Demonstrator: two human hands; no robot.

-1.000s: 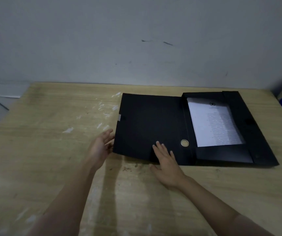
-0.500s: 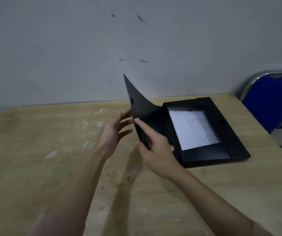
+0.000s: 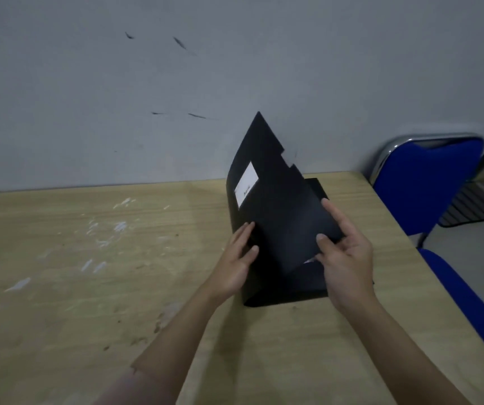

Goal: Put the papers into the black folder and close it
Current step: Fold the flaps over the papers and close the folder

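Note:
The black folder [image 3: 281,217] lies on the wooden table [image 3: 94,287] near its right side. Its cover, with a white label [image 3: 246,184], is tilted up and leans to the right over the folder's tray. My left hand [image 3: 239,261] presses flat against the cover's near left edge, fingers spread. My right hand [image 3: 344,258] grips the cover's right edge between thumb and fingers. The papers are almost hidden under the cover; only a white sliver [image 3: 310,261] shows beside my right thumb.
A blue chair [image 3: 427,182] with a chrome frame stands off the table's right edge. A grey wall [image 3: 176,83] rises right behind the table. White paint flecks [image 3: 106,229] mark the tabletop on the left.
The cover has swung from flat on the left, through upright, to leaning over the tray. Both hands followed it to the right. The papers are now covered.

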